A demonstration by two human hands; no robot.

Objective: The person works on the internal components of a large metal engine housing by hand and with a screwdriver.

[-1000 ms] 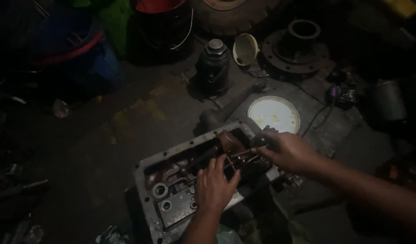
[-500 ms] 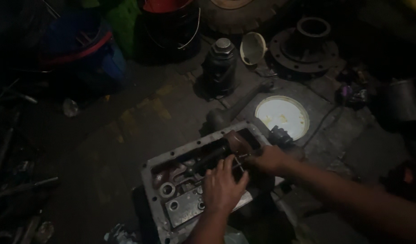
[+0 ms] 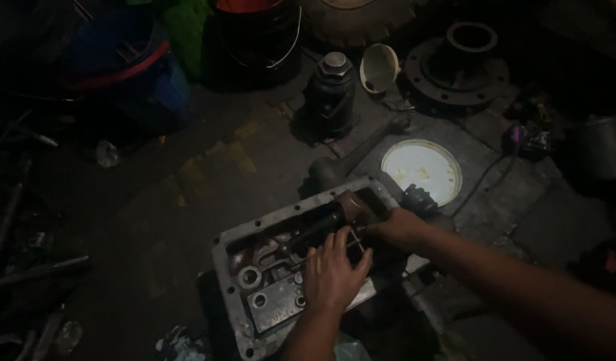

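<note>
A grey metal gearbox housing (image 3: 227, 251) with a bolt-holed flange lies open on the dark floor, showing rods and reddish parts inside. My left hand (image 3: 334, 271) rests flat on the inner parts near the housing's middle, fingers spread over a dark rod (image 3: 318, 224). My right hand (image 3: 401, 227) reaches in from the right and grips a part at the housing's far right end; what it holds is hidden by its fingers.
A round white lid (image 3: 421, 170) lies just beyond the housing. A dark bottle jack (image 3: 334, 90), a cream funnel (image 3: 378, 67) and a flanged hub (image 3: 458, 63) stand farther back. Blue drum (image 3: 120, 73) at the upper left; loose metal rods (image 3: 34, 271) at the left.
The view has shifted slightly, so the housing sits lower in frame. My right hand has drawn closer to the housing's right end; my left hand stays on the inner parts.
</note>
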